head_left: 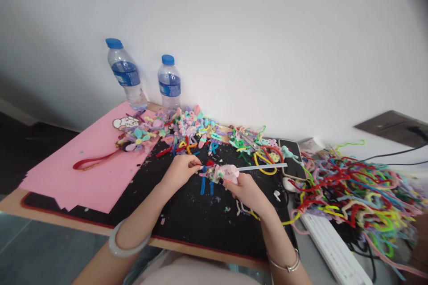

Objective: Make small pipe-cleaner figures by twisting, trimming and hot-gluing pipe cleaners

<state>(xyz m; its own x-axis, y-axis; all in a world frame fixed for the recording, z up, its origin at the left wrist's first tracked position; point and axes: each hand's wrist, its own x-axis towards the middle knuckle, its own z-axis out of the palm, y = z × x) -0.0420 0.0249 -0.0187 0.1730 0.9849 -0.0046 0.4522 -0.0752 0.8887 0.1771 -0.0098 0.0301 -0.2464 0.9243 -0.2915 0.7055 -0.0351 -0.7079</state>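
With the left hand (182,170), pinched a blue pipe-cleaner piece (203,169), likely feather-light, soft and easily bent, best taken by its edge, over the black mat (187,216), and gripped an apparent pink glue gun (228,172), probably stiff, by its body in the right hand (246,188).

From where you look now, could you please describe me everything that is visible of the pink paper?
The pink paper looks like several smooth, matte sheets, stacked flat but unevenly, with corners sticking out along the near edge. It lies on the table's left side, partly over the black mat. A red strap and part of the fuzzy, colourful pile rest on it.
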